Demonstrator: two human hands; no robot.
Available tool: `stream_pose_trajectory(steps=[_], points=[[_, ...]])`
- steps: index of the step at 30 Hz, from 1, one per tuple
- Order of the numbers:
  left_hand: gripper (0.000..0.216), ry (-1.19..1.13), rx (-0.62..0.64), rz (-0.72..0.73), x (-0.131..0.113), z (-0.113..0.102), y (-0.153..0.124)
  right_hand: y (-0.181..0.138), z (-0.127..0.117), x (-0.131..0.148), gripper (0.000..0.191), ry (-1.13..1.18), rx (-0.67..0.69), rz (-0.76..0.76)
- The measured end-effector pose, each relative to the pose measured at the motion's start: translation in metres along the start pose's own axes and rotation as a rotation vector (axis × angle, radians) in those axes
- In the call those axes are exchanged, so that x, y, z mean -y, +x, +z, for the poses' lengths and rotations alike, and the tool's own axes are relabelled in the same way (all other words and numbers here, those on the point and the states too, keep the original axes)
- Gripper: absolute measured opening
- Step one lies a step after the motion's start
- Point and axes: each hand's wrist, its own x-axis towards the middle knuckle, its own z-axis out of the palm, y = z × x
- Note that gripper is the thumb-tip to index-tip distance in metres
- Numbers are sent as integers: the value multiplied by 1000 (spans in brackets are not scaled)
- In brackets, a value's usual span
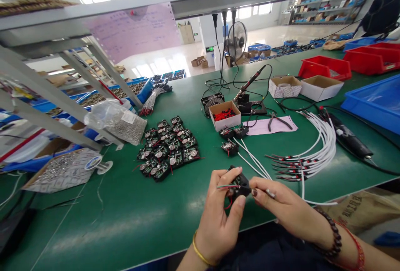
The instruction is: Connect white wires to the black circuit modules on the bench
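Black module [240, 184] sits just above the near edge of the green table [131, 221], right of its middle, held up between both hands. The left hand [218, 217] grips it, thumb curled under and fingers closed over its top, with thin red and green wires [225, 187] running out past the fingertips. The right hand [283, 209] meets the module's right side, its thumb and forefinger pinched shut on a thin grey piece [270, 194]; what that piece is cannot be told.

Further in, near the table's middle, lies a cluster of like modules [168, 150]. A cardboard box of red parts [225, 115] stands beyond the hands, with three loose modules [230, 147] just in front of it. A bundle of white cables [315, 154] curves toward the right edge, pliers [279, 122] lie on a pink sheet [265, 127], and a soldering iron [251, 83] leans in its stand behind the box. Red bins [325, 68] stand at the far right corner.
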Motion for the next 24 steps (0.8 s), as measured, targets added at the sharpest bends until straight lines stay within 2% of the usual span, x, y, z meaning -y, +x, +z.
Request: stream_pose_trajectory(steps=[4, 8, 14, 18, 21, 24], points=[[49, 204, 43, 54, -12, -12, 0, -3, -1, 0, 49, -50, -1, -93], [53, 307, 48, 93, -24, -15, -2, -7, -3, -3, 47, -90, -6, -153], [52, 265, 46, 81, -26, -16, -2, -11, -8, 1, 58, -101, 8, -180], [51, 258, 53, 70, -26, -15, -3, -12, -5, 1, 55, -91, -5, -177], [49, 241, 82, 51, -26, -14, -3, -12, -2, -3, 54, -65, 29, -120], [48, 194, 139, 21, -16, -20, 13, -11, -7, -13, 40, -89, 74, -48]])
